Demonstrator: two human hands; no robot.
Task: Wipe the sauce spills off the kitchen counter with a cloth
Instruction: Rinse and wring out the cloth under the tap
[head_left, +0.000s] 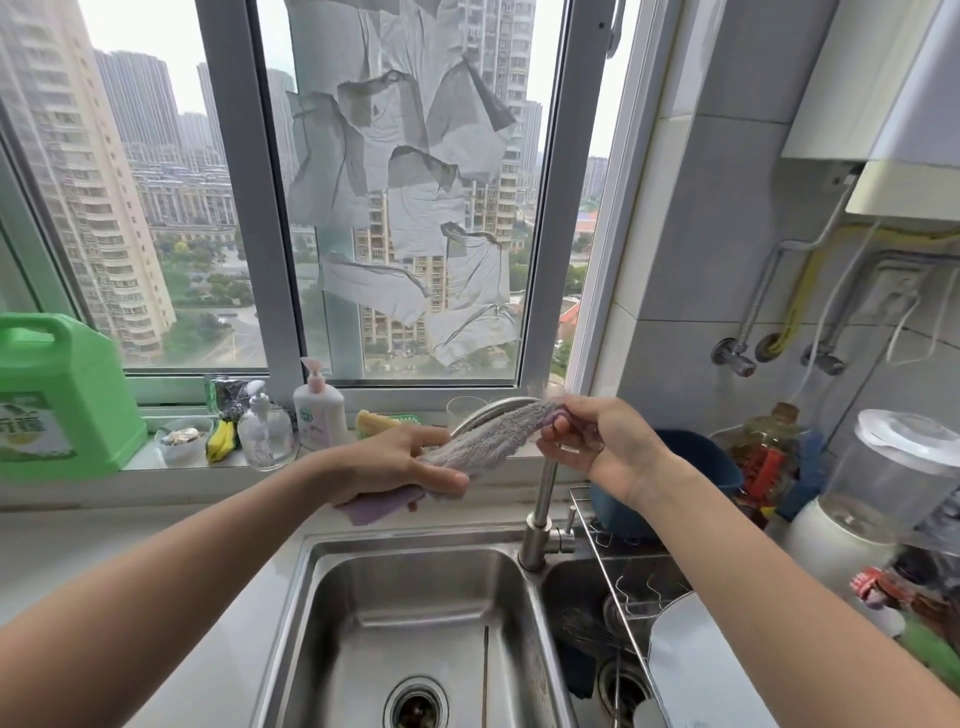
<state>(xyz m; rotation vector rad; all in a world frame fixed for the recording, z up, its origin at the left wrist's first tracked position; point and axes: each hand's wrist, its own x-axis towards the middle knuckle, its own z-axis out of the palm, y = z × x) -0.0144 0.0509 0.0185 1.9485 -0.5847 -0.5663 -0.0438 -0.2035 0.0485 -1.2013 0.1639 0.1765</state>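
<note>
Left hand (410, 462) and right hand (587, 441) fingers grasping purple cloth (483, 441), stretched above sink (415, 597)

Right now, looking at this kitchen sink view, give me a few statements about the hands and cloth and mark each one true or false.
1. Both hands hold the cloth. True: left hand and right hand grip opposite ends.
2. The cloth lies in the sink. False: it is held above it.
3. Water runs from the faucet. False: none shows.
4. A green jug stands at the left. True.
</note>
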